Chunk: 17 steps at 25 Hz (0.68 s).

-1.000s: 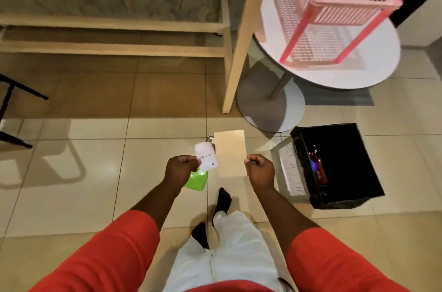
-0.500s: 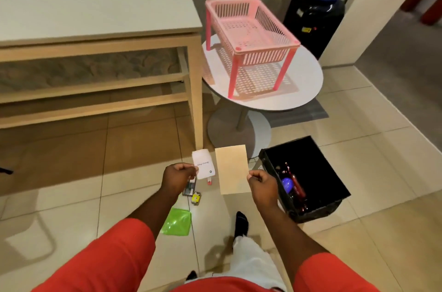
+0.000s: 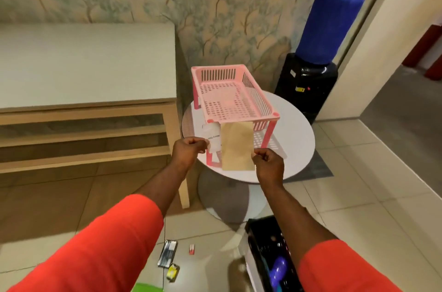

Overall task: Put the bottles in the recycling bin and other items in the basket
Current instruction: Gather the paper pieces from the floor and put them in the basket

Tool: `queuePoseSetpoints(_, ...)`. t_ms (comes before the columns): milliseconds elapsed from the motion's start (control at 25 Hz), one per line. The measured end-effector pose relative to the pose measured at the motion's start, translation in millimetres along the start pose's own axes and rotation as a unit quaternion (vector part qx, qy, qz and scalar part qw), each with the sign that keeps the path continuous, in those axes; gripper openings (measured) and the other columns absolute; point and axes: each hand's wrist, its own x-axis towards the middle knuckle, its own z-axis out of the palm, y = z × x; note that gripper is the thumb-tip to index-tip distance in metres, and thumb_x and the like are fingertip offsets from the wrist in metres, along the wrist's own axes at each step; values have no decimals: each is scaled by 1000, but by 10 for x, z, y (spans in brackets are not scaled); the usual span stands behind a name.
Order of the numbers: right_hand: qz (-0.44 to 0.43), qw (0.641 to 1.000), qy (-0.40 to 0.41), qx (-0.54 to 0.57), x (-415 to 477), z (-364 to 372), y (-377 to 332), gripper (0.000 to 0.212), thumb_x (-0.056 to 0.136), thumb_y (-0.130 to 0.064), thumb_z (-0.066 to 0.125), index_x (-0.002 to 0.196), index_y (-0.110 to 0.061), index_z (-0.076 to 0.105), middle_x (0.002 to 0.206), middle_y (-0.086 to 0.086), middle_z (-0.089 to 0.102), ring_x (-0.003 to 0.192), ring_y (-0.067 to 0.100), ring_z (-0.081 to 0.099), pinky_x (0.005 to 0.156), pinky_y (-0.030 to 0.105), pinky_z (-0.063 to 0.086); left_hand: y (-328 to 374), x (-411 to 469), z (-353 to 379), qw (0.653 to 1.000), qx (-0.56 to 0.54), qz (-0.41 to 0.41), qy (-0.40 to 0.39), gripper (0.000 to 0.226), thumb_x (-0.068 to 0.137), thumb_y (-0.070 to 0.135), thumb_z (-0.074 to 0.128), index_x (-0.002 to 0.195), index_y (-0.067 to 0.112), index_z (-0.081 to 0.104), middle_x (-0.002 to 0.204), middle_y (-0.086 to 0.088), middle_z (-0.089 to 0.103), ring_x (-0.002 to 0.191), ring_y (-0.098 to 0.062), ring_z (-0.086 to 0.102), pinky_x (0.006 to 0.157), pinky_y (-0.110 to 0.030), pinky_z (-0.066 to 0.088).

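Two flat items get carried pinched at their edges, left hand point(image 3: 189, 151) fingers closed on the white card point(image 3: 213, 139), right hand point(image 3: 267, 164) on the brown envelope point(image 3: 236, 148), pink basket point(image 3: 229, 98) just beyond the fingers for dropping in.

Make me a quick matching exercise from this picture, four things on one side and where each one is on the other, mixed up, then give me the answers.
Things:
1. brown envelope
2. pink basket
3. white tag
4. bottles

Places:
A. inside the black bin on the floor
B. pinched in the right hand
C. standing on the round white table
D. held in the left hand

Pairs: 1-B, 2-C, 3-D, 4-A
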Motion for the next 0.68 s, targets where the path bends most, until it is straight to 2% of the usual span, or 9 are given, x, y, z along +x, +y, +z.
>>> queuePoseSetpoints(240, -67, 997, -21, 5, 1028, 277, -647, 9, 88, -13, 74, 95, -19, 73, 109, 3, 73, 100, 21, 66, 90, 28, 54, 581, 625, 198, 999, -10, 21, 48, 8, 90, 7, 68, 91, 1, 74, 96, -17, 76, 89, -32, 71, 79, -38, 59)
queuePoseSetpoints(360, -73, 997, -20, 6, 1384, 532, -814, 9, 88, -13, 74, 95, -18, 74, 104, 2, 74, 99, 23, 68, 94, 34, 56, 689, 918, 200, 998, -11, 17, 57, 8, 90, 9, 68, 84, 7, 73, 96, -16, 76, 92, -33, 72, 86, -43, 58)
queuePoseSetpoints(440, -63, 998, -21, -8, 1609, 726, -841, 8, 88, -12, 74, 94, -17, 73, 103, 3, 74, 100, 24, 68, 95, 34, 54, 684, 1155, 186, 998, -5, 7, 66, 8, 91, 12, 69, 89, 5, 73, 95, -14, 76, 93, -31, 72, 86, -43, 59)
queuePoseSetpoints(560, -41, 998, -18, -53, 1879, 962, -775, 9, 89, -13, 72, 96, -20, 71, 113, 5, 73, 108, 28, 66, 99, 38, 53, 621, 1482, 132, 998, 1, -15, 64, 15, 91, 18, 69, 95, 4, 73, 93, -8, 77, 91, -29, 73, 83, -41, 61)
queuePoseSetpoints(680, -2, 993, -26, -115, 2084, 1151, -674, 13, 91, -12, 70, 103, -17, 71, 123, 6, 69, 114, 31, 62, 98, 34, 51, 597, 1760, 123, 997, 13, -29, 64, 17, 92, 21, 69, 97, 6, 73, 91, -3, 76, 84, -21, 71, 64, -27, 54)
